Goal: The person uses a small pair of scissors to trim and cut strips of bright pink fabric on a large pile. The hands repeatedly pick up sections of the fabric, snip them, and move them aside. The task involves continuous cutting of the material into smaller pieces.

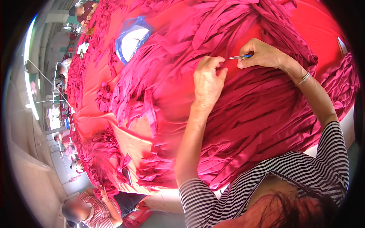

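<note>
Over the heaped crimson fabric strips (247,106), both my hands are raised close together. My right hand (262,55) is closed around small thread snips (239,57), with a thin pointed metal end and a blue part showing. The tip of the snips points left, toward my left hand (208,79). That hand is curled, thumb and forefinger drawn together near the tip. Anything between its fingers is too fine to make out. The fabric lies in long loose folds below both hands and spreads across the table.
A blue-and-white plastic bag (133,40) lies on the fabric at the far left. Brighter red cloth (315,22) covers the table at the far right. A co-worker in a striped top (95,207) sits at lower left, handling crimson fabric. Other people work along the left side.
</note>
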### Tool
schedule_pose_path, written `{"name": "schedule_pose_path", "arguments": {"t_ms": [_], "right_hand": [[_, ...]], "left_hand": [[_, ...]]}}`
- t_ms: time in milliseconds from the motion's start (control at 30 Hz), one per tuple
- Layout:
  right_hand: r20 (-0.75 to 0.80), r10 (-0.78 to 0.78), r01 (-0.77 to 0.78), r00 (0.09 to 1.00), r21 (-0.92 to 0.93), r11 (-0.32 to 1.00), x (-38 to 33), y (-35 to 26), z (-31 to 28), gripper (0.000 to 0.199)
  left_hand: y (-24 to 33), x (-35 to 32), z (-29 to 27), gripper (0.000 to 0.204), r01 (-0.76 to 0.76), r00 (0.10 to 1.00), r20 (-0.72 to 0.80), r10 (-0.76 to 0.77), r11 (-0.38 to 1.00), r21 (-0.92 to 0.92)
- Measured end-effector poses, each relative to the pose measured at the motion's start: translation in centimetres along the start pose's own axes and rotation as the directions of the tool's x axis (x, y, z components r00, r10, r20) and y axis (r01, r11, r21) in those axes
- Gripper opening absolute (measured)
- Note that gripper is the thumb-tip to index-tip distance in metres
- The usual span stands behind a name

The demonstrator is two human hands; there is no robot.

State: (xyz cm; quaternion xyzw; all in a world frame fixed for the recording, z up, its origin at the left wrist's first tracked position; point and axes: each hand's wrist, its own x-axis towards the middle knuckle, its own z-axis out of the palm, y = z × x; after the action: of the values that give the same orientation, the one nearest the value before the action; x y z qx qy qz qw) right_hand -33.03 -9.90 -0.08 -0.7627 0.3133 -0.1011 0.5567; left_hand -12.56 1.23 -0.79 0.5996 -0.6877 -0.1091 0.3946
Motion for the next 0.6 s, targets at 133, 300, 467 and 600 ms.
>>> {"name": "schedule_pose_path", "arguments": {"t_ms": [133,300,467,600], "right_hand": [[0.048,-0.037,0.033,0.998,0.083,0.996,0.1,-0.3,0.3,0.026],[-0.192,-0.159,0.139,0.968,-0.11,0.984,0.0,1.0,1.0,0.029],[-0.281,-0.397,0.299,0.874,-0.333,0.894,-0.9,0.6,3.2,0.017],[-0.3,-0.514,0.284,0.804,-0.566,0.774,-0.8,0.4,4.8,0.019]], "left_hand": [[-0.6,-0.6,2.9,0.019,-0.068,0.996,-0.056,0.073,0.994,0.083],[-0.7,-1.1,2.8,0.009,0.125,0.972,-0.168,-0.162,0.969,-0.213],[-2.3,-1.6,1.7,0.015,0.351,0.867,-0.038,-0.497,0.663,-0.661],[-2.3,-1.6,2.0,0.015,0.375,0.847,-0.016,-0.531,0.619,-0.69]]}}
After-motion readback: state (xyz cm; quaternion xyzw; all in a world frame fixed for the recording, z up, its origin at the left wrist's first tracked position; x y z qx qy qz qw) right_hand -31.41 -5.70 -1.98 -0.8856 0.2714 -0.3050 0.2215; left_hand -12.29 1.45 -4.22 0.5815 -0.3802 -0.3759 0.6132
